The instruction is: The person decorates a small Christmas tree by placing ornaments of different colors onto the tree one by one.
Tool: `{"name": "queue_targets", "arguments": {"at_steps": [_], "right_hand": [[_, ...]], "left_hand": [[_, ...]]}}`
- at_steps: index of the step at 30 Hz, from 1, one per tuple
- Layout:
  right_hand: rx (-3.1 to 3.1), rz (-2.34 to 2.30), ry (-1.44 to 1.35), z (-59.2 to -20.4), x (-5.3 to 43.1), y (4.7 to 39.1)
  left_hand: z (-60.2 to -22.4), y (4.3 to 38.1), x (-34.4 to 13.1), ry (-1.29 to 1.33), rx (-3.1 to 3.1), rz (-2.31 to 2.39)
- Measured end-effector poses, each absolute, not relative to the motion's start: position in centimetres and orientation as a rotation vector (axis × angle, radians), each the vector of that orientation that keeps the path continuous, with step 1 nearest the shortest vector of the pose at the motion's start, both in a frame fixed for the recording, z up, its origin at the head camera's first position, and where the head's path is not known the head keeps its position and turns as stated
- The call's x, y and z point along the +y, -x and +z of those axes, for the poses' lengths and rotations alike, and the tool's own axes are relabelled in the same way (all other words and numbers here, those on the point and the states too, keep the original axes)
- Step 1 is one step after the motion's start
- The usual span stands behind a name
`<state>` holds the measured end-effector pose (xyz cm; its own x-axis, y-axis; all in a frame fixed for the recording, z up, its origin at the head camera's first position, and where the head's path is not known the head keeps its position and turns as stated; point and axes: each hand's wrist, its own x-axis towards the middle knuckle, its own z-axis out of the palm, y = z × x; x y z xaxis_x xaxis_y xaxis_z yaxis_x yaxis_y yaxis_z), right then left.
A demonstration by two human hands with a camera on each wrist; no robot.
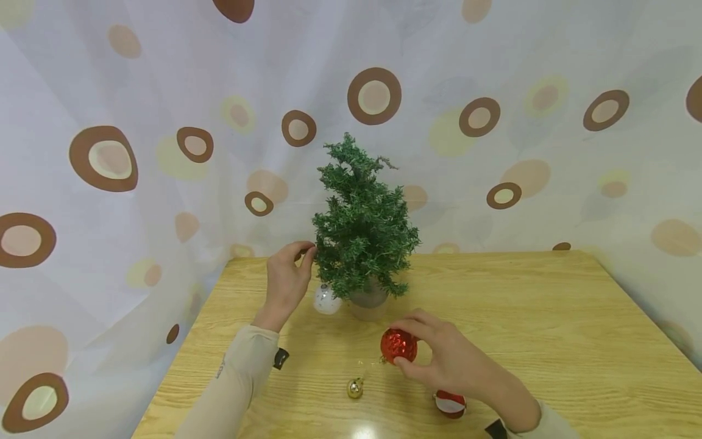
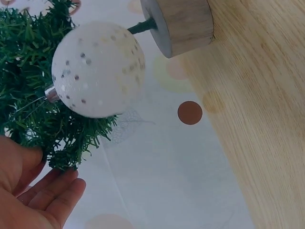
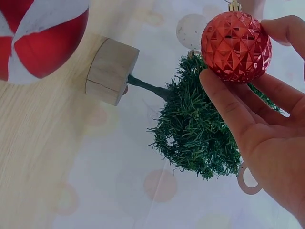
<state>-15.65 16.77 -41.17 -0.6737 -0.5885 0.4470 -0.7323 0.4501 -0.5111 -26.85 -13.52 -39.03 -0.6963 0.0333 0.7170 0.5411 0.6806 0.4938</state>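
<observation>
A small green artificial Christmas tree (image 1: 362, 231) stands on a round wooden base (image 2: 188, 26). My left hand (image 1: 287, 274) is at the tree's left side, where thumb and fingers pinch a branch tip (image 2: 64, 155). Just below that hand, a white bauble with silver dots (image 2: 97, 69) hangs from the tree. My right hand (image 1: 452, 356) grips a red faceted bauble (image 3: 236, 46) between thumb and fingers, in front of the tree and above the table. Its gold cap (image 3: 234, 6) shows in the right wrist view.
On the wooden table (image 1: 521, 317) lie a small gold bauble (image 1: 354, 388) and, under my right hand, a red and white bauble (image 1: 450, 403). A patterned curtain (image 1: 428, 49) hangs behind the table and along its sides.
</observation>
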Motion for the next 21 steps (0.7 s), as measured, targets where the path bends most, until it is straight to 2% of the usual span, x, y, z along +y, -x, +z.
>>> {"name": "queue_targets", "arguments": {"at_steps": [21], "right_hand": [[-2.247, 1.094, -1.103, -40.3, 16.5, 16.4]], "left_hand": [[-38.3, 25.2, -13.9, 0.51, -2.137, -0.969]]}}
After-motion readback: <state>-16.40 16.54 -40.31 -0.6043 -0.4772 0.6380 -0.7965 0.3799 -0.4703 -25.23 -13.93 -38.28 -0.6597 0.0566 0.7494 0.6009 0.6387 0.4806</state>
